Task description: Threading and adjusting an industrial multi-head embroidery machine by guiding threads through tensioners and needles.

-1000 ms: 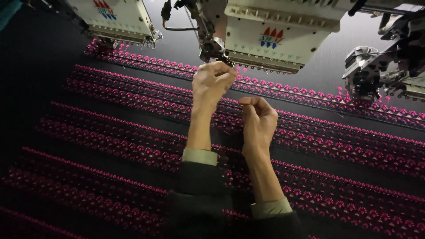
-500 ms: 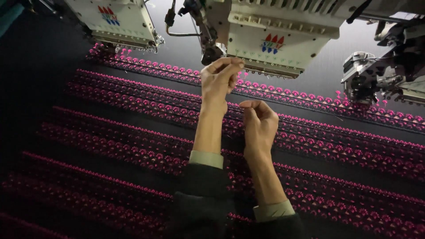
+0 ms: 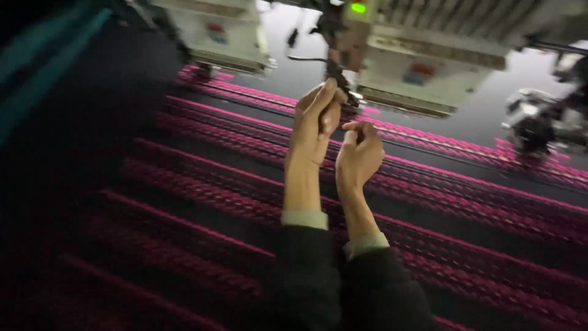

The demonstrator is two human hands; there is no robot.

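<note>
Both hands [image 3: 337, 138] have risen to the needle assembly [image 3: 338, 70].

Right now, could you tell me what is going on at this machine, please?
A person reaches both hands up to an embroidery machine head over dark fabric stitched with pink rows. The left hand pinches at the dark needle area; the right hand is raised just below it, fingers curled. Whether thread is held is too blurred to tell.

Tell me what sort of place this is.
Probably an embroidery workshop: boxy machine heads hang in a row over black fabric stitched in pink bands, and the left hand reaches to a needle assembly.
</note>
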